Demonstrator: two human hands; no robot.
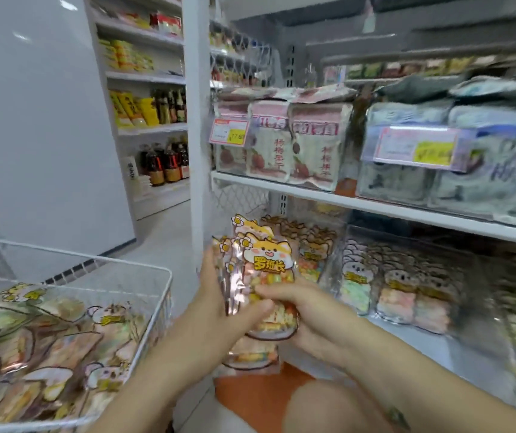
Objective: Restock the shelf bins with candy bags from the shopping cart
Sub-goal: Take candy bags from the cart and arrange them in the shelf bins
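Here, both hands grip one stack of candy bags (266, 264), held upright between them. The left hand (216, 310) has its fingers (208, 264) wrapped behind the stack's left edge, with the thumb pressed on the front. The right hand (309, 320) curls its fingers across the front, lower down. A shelf bin (333, 264) of like bags stands just beyond the fingers. The shopping cart (94, 259) lies to their left, holding more candy bags.

White wire shopping cart (100, 259): cut off at left and bottom edges.
Grey-blue shelf packets (406, 182): blurred — print cannot be read.
Cat-printed candy bags (266, 257): lower parts covered by the left hand (219, 304) and right hand (309, 314).
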